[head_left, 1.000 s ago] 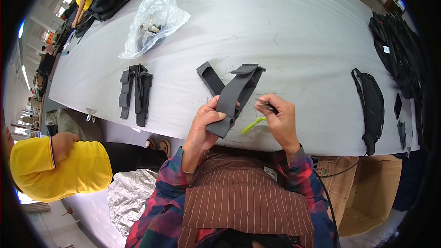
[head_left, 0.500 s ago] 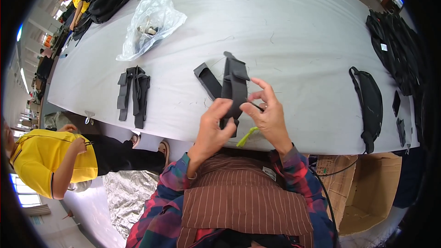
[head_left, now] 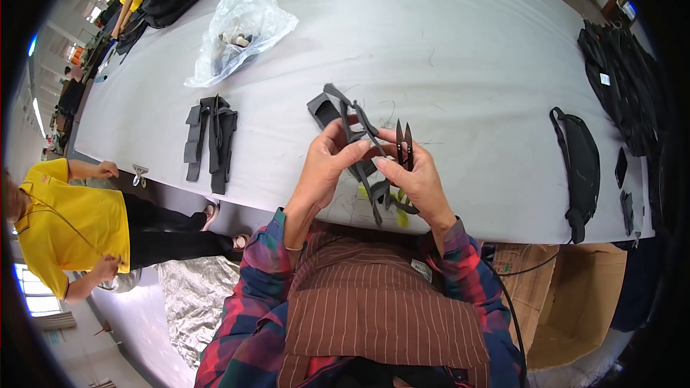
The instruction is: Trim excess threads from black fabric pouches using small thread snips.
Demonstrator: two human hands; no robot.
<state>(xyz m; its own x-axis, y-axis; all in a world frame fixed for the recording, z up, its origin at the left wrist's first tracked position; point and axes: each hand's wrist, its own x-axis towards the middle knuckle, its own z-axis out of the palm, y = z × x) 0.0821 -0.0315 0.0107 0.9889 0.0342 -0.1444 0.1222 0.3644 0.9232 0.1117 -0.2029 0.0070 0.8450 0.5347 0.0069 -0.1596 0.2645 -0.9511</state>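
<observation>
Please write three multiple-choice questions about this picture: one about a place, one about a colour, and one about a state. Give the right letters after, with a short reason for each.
1. Where does the clear plastic bag lie?
A. on the far left part of the grey table
B. under the table on the floor
C. in the cardboard box

2. What colour is the strap piece between the hands?
A. white
B. dark grey
C. red

3. How is the thread snips in the right hand?
A. lying flat on the table
B. held with blades pointing up, away from the person
C. hanging from a hook

Answers:
1 A, the bag rests on the tabletop, up and left of the hands.
2 B, the webbing held by the left hand is dark grey, like the strap bundle nearby.
3 B, the right hand grips it and both tips stand above the fingers.
</observation>
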